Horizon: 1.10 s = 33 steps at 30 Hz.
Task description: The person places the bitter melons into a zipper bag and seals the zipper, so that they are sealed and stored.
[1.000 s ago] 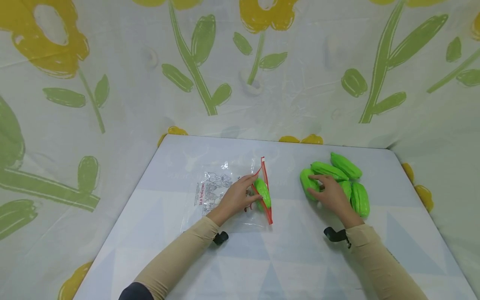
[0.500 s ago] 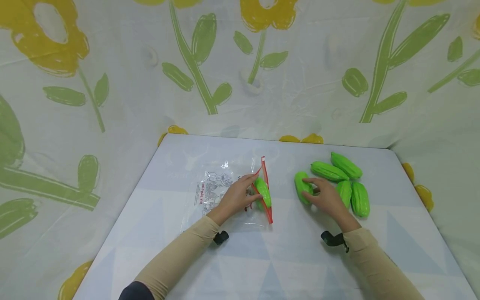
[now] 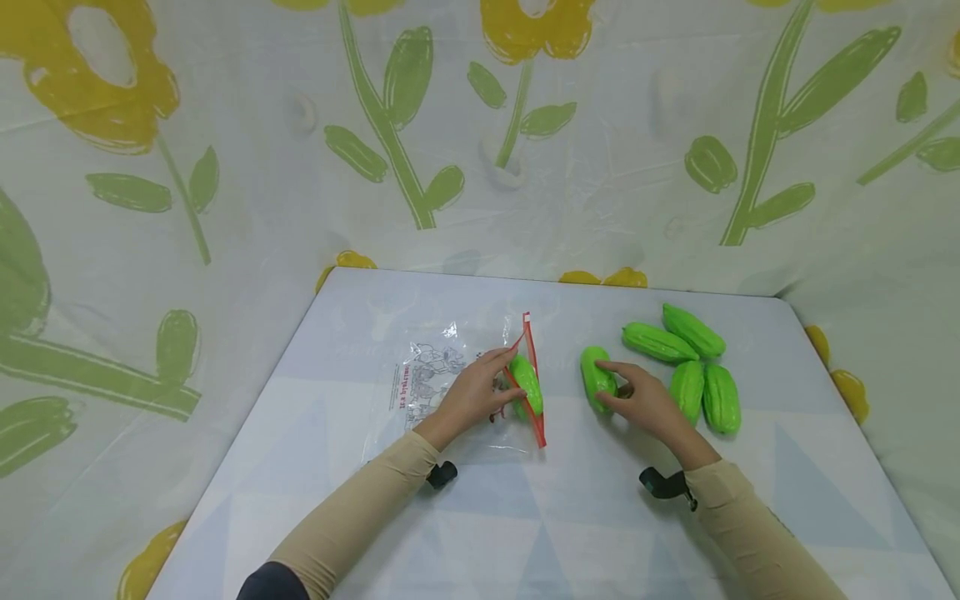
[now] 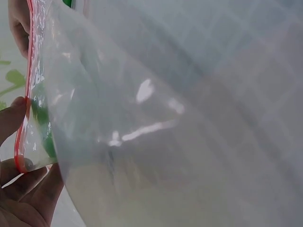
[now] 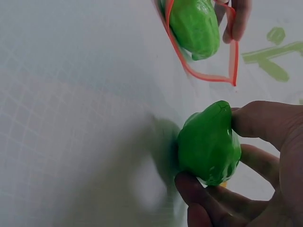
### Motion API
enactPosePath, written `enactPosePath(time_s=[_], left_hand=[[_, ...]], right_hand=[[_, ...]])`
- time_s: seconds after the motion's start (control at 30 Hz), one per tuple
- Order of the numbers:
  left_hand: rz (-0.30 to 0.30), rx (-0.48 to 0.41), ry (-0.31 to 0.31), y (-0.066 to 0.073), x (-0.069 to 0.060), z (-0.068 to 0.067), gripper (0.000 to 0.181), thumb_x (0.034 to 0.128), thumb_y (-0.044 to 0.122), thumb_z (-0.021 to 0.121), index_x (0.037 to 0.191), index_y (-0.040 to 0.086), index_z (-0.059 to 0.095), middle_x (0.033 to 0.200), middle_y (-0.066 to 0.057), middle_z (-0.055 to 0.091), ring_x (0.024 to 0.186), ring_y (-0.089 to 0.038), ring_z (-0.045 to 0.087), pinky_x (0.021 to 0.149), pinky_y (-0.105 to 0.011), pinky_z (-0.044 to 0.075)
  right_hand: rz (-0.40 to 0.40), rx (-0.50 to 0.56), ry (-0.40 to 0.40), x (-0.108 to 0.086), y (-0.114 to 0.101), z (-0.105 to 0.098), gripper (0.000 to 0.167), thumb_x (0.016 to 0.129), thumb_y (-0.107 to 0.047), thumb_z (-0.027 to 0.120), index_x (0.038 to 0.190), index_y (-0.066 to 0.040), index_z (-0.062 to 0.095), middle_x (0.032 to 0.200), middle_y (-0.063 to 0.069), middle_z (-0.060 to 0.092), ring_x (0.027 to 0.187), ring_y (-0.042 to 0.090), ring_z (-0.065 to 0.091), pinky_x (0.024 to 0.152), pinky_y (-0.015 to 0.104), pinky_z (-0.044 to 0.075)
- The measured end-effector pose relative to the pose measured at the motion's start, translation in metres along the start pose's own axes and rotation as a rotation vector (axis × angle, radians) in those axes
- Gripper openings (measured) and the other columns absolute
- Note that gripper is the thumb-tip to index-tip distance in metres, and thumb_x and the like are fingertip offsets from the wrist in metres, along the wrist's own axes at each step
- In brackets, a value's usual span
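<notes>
A clear zip bag [image 3: 450,437] with a red zip edge lies on the table, its mouth parted toward the right. My left hand [image 3: 472,389] pinches the upper edge of the mouth; in the left wrist view its thumb [image 4: 13,118] and fingers are on the red strip. One bright green ribbed gourd [image 3: 528,385] sits just inside the mouth. Right of the bag, my right hand [image 3: 643,402] grips another green gourd [image 3: 595,371] between thumb and fingers. The right wrist view shows that gourd [image 5: 208,144] end-on, below the bag's mouth [image 5: 208,77].
Several more green gourds, among them an upper one [image 3: 693,331] and a lower right one [image 3: 722,398], lie grouped to the right of my right hand. The pale patterned table [image 3: 600,533] ends at a flower-printed curtain [image 3: 600,167].
My right hand has moved left, carrying the gourd out of the group toward the bag. My left hand and the bag have stayed in place.
</notes>
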<state>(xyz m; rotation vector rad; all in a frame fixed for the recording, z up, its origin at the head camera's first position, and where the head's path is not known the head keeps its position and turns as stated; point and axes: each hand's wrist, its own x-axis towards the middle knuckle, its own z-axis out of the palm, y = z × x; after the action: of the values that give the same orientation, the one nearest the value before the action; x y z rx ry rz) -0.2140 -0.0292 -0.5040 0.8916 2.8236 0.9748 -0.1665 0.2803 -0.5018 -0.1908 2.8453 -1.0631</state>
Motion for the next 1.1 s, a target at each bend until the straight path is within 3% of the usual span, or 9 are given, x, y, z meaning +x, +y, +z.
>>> enactPosePath(time_s=[0.3,0.6,1.1], left_hand=[[-0.006,0.000,-0.011,0.0001,-0.0003,-0.0009,0.076,0.0901,0.035,0.079,0.153,0.007,0.046,0.150,-0.007,0.052,0.131,-0.025,0.055,0.107,-0.040,0.048],[0.008,0.004,-0.005,-0.0007,0.0000,-0.0003,0.076,0.0901,0.036,0.079,0.152,0.006,0.048,0.150,-0.008,0.051,0.129,-0.027,0.056,0.106,-0.041,0.048],[0.014,0.017,0.000,-0.0014,-0.0004,0.0005,0.074,0.0905,0.036,0.079,0.150,0.005,0.049,0.150,-0.008,0.052,0.130,-0.027,0.056,0.107,-0.041,0.047]], right_hand=[[0.045,0.043,-0.003,-0.0018,0.0001,0.0018,0.062,0.097,-0.035,0.071,0.151,-0.014,0.049,0.144,0.022,0.053,0.099,0.030,0.068,0.066,0.034,0.055],[0.062,0.089,-0.028,-0.0032,-0.0024,0.0043,0.067,0.094,-0.033,0.075,0.152,-0.014,0.047,0.127,0.021,0.062,0.097,0.027,0.066,0.065,0.033,0.053],[-0.015,0.131,-0.088,-0.0050,-0.0022,0.0081,0.080,0.088,-0.028,0.082,0.155,-0.012,0.042,0.121,0.017,0.057,0.087,0.021,0.060,0.069,0.035,0.052]])
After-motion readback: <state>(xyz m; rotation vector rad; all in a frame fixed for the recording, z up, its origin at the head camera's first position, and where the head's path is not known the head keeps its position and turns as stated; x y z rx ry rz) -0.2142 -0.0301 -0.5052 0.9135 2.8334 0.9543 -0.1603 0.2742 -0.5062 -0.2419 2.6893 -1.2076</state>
